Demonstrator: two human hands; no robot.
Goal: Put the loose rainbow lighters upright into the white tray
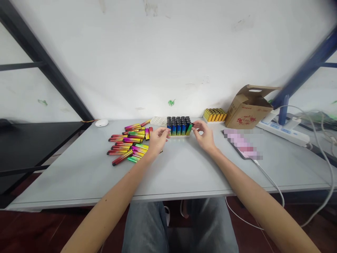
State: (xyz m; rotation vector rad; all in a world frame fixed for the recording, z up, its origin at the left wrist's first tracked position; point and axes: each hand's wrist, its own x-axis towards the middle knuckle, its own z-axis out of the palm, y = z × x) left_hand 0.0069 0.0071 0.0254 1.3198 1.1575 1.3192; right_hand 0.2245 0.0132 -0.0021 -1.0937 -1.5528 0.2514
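Note:
A white tray at the back of the grey table holds several upright lighters with black tops and blue-green bodies. My left hand rests at the tray's left front corner, fingers curled, thumb and forefinger touching the end lighter. My right hand is at the tray's right end, its fingertips pinched on the tilted lighter in the front right corner. A heap of several loose rainbow-coloured lighters lies on the table left of my left hand.
A second tray of yellow lighters stands behind the right hand, beside an open cardboard box. A phone on a white cable lies to the right, a power strip beyond it. A white puck-shaped object sits at the back left.

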